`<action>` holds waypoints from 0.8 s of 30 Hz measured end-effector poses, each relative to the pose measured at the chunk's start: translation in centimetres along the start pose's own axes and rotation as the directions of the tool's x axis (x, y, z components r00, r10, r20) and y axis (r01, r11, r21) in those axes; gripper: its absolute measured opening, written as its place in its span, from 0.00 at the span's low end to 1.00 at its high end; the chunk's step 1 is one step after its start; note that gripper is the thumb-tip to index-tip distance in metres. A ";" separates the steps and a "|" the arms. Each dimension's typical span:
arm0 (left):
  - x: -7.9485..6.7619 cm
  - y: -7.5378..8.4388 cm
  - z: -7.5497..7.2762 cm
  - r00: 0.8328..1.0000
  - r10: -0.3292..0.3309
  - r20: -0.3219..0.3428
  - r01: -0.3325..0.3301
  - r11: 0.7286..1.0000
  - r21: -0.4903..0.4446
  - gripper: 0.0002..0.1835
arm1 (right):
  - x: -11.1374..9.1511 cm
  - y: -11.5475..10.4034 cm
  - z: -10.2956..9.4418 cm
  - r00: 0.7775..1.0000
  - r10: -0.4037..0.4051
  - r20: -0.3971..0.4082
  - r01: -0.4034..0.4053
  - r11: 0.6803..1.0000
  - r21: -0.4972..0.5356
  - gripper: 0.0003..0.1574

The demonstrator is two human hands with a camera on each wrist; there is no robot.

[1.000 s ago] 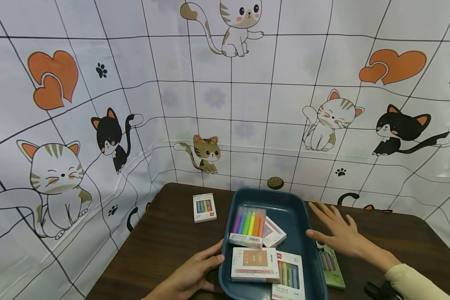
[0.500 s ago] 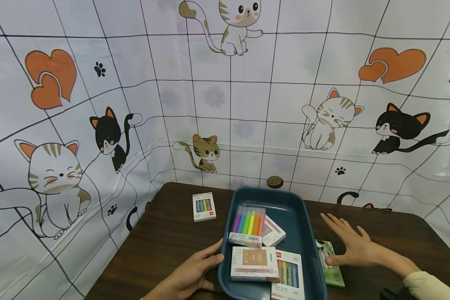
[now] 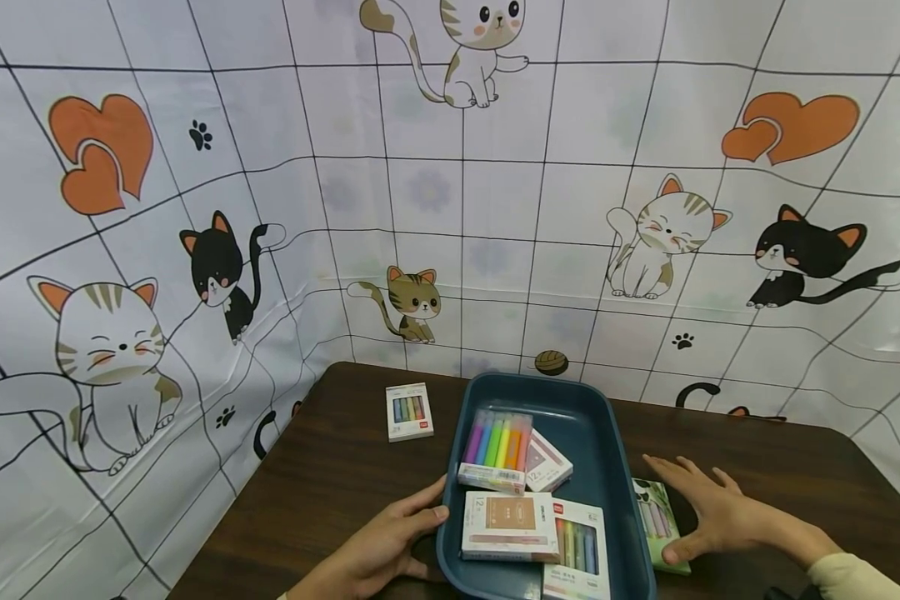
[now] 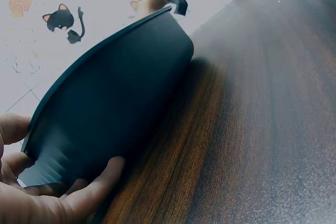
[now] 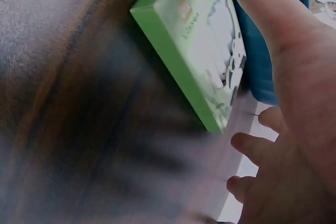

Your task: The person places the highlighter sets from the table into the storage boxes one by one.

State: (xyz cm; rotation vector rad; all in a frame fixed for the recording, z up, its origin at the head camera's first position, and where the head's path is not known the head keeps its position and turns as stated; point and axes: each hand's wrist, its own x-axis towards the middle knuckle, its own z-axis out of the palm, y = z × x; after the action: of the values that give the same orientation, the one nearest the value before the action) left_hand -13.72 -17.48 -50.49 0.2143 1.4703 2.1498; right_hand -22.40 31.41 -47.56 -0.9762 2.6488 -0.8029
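Note:
A dark blue tray (image 3: 596, 467) stands on the table, holding several packs: a clear pack of bright highlighters (image 3: 498, 446), a white-and-tan box (image 3: 506, 521), a windowed box of coloured sticks (image 3: 581, 554) and a partly covered white box (image 3: 547, 467). My left hand (image 3: 390, 542) touches the tray's left side, thumb and index fingertips at the rim; the left wrist view shows another finger against the outer wall. To the right of the tray, my right hand (image 3: 727, 512) spreads its fingers above a green box (image 5: 199, 45). Nothing is in its grasp.
A small white windowed box (image 3: 409, 412) lies at the back left of the dark wooden table (image 3: 285, 500). A cloth printed with cats and a grid (image 3: 495, 200) hangs behind and to the left. Something black sits under the right sleeve.
My right hand has moved from beside the tray's right rim, rightward and toward me, to over the green box. My left hand and the tray stay put.

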 end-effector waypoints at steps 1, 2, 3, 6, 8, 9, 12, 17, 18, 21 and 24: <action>0.0 0.0 0.0 1.000 0.000 0.000 0.000 1.000 0.001 0.35 | 0.0 0.0 0.1 1.000 0.008 0.007 -0.008 1.000 0.002 0.66; 0.0 0.0 0.0 1.000 0.001 0.001 -0.001 1.000 0.002 0.35 | 0.0 0.0 0.2 1.000 0.017 0.012 -0.017 1.000 0.005 0.65; 0.0 0.0 0.1 1.000 0.002 0.001 -0.002 1.000 0.002 0.35 | 0.1 0.0 0.3 1.000 0.023 0.014 -0.023 1.000 0.000 0.64; 0.0 0.0 0.1 1.000 0.005 0.001 -0.005 1.000 0.005 0.35 | 0.1 0.0 0.7 0.999 0.041 0.018 -0.041 0.999 -0.012 0.62; 0.0 0.1 0.1 1.000 0.004 -0.001 -0.004 1.000 0.004 0.35 | 0.1 0.1 0.9 0.999 0.045 0.005 -0.045 0.998 -0.038 0.63; 0.0 0.1 0.1 1.000 0.004 -0.001 -0.004 1.000 0.004 0.35 | 0.1 0.1 1.0 0.999 0.046 0.000 -0.046 0.998 -0.047 0.63; 0.0 0.1 0.1 1.000 0.006 0.001 -0.006 1.000 0.003 0.35 | 0.0 0.1 1.2 0.999 0.048 -0.016 -0.049 0.997 -0.060 0.63; 0.0 0.1 0.1 1.000 0.013 0.009 -0.013 1.000 -0.004 0.35 | 0.1 -0.1 1.1 0.998 0.058 -0.017 -0.059 0.997 -0.050 0.63; 0.0 0.1 0.1 1.000 0.014 0.009 -0.014 1.000 -0.005 0.35 | 0.1 -0.2 1.1 0.998 0.053 -0.020 -0.054 0.998 -0.040 0.64; 0.0 0.1 0.1 1.000 0.012 0.007 -0.012 1.000 -0.004 0.35 | 0.0 -0.3 1.4 0.998 0.027 -0.048 -0.028 0.999 -0.027 0.64; 0.0 0.0 0.1 1.000 0.009 0.006 -0.009 1.000 0.000 0.35 | -0.2 -0.5 1.8 0.994 0.020 -0.111 -0.024 0.999 -0.040 0.66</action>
State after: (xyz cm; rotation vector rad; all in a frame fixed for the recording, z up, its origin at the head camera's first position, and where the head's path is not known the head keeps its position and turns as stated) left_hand -13.68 -17.47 -50.43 0.2277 1.4692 2.1544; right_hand -21.31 30.48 -48.81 -0.9365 2.7750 -0.8238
